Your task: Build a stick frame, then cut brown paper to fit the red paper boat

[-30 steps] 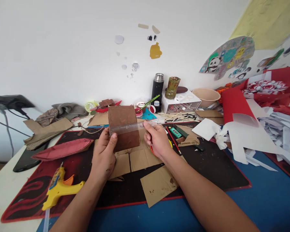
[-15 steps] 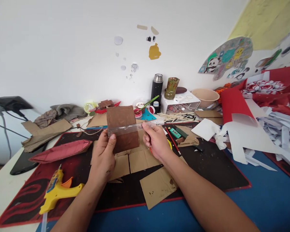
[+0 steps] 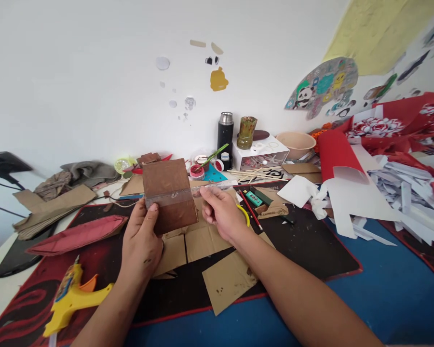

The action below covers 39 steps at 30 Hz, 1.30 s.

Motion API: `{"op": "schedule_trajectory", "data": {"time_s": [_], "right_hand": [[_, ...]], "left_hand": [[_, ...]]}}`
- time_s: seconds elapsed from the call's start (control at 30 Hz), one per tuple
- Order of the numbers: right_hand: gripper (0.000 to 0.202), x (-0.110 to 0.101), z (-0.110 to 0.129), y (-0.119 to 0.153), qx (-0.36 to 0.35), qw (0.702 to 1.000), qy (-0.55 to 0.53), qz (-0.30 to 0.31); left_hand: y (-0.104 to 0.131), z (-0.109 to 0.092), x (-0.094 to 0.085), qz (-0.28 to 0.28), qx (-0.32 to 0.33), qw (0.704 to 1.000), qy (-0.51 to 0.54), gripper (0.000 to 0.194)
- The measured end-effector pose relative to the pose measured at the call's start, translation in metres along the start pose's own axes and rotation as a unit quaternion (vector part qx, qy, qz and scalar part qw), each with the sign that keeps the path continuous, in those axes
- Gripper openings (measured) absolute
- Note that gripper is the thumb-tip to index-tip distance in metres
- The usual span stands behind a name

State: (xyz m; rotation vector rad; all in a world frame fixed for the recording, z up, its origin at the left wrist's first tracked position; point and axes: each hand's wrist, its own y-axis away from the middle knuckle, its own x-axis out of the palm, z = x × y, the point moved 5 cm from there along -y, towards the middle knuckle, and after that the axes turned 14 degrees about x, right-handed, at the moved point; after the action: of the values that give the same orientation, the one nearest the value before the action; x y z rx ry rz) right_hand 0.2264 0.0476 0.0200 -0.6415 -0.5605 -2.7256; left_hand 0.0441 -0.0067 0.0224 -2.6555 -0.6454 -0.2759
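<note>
My left hand (image 3: 143,236) grips the lower left edge of a brown painted cardboard piece (image 3: 175,217), thumb on its front, and pins a clear ruler (image 3: 169,195) across it. With thumb and fingers closed, my right hand (image 3: 220,212) pinches the ruler to the right of the brown piece. The brown piece is held up above the mat. Below it lie cut cardboard pieces (image 3: 204,241). Another cardboard piece (image 3: 226,284) with dark stains rests nearer to me, left of my right forearm.
On the left are a yellow glue gun (image 3: 70,301) and a pink boat-shaped piece (image 3: 77,235). A red pencil (image 3: 251,209) and green box (image 3: 253,198) lie right of centre. Behind stand a black flask (image 3: 225,135) and white box (image 3: 262,156); paper strips (image 3: 412,193) pile up at right.
The view has shifted slightly right, so surroundings appear further left. Both hands still hold the ruler against the brown piece, which is turned a little differently.
</note>
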Motion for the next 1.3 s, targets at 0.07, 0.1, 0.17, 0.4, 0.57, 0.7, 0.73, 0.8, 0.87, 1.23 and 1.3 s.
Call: {"op": "schedule_trajectory", "data": {"time_s": [0.07, 0.1, 0.17, 0.4, 0.57, 0.7, 0.73, 0.8, 0.87, 1.23, 1.3], "right_hand": [[0.053, 0.001, 0.000, 0.001, 0.005, 1.000, 0.007, 0.006], [0.054, 0.001, -0.001, 0.001, 0.007, 1.000, 0.010, 0.008], [0.057, 0.001, -0.001, 0.002, 0.010, 1.000, 0.014, 0.010], [0.060, 0.005, -0.007, 0.001, 0.016, 0.999, 0.023, 0.031], [0.054, 0.007, -0.008, -0.001, -0.010, 0.999, 0.029, 0.039], [0.054, 0.003, -0.007, -0.004, -0.027, 0.999, 0.021, 0.023], [0.054, 0.003, -0.007, -0.005, -0.031, 0.999, 0.022, 0.020], [0.053, 0.002, -0.006, -0.005, -0.036, 0.999, 0.025, 0.016], [0.053, 0.000, -0.006, -0.006, -0.037, 0.999, 0.033, 0.013], [0.053, -0.003, -0.007, -0.011, -0.028, 0.998, 0.045, 0.016], [0.052, -0.004, -0.008, -0.011, -0.024, 0.999, 0.043, 0.017]], "left_hand": [[-0.001, 0.001, -0.001, 0.005, 0.004, 1.000, -0.005, 0.032], [-0.001, 0.002, -0.002, 0.004, 0.005, 1.000, -0.006, 0.031], [-0.002, 0.004, -0.003, -0.001, 0.004, 1.000, -0.006, 0.031], [-0.001, 0.007, -0.001, -0.006, 0.000, 1.000, 0.013, 0.032], [0.000, 0.010, 0.002, 0.009, -0.028, 0.999, 0.037, 0.031], [-0.002, 0.011, 0.003, 0.001, -0.043, 0.997, 0.057, 0.031], [-0.003, 0.011, 0.003, 0.000, -0.045, 0.997, 0.060, 0.032], [-0.005, 0.009, 0.002, -0.004, -0.046, 0.997, 0.062, 0.034], [-0.007, 0.007, 0.001, 0.001, -0.047, 0.998, 0.052, 0.038], [-0.014, 0.012, -0.007, 0.012, -0.079, 0.996, 0.031, 0.055], [-0.014, 0.011, -0.006, 0.023, -0.088, 0.995, 0.033, 0.057]]}}
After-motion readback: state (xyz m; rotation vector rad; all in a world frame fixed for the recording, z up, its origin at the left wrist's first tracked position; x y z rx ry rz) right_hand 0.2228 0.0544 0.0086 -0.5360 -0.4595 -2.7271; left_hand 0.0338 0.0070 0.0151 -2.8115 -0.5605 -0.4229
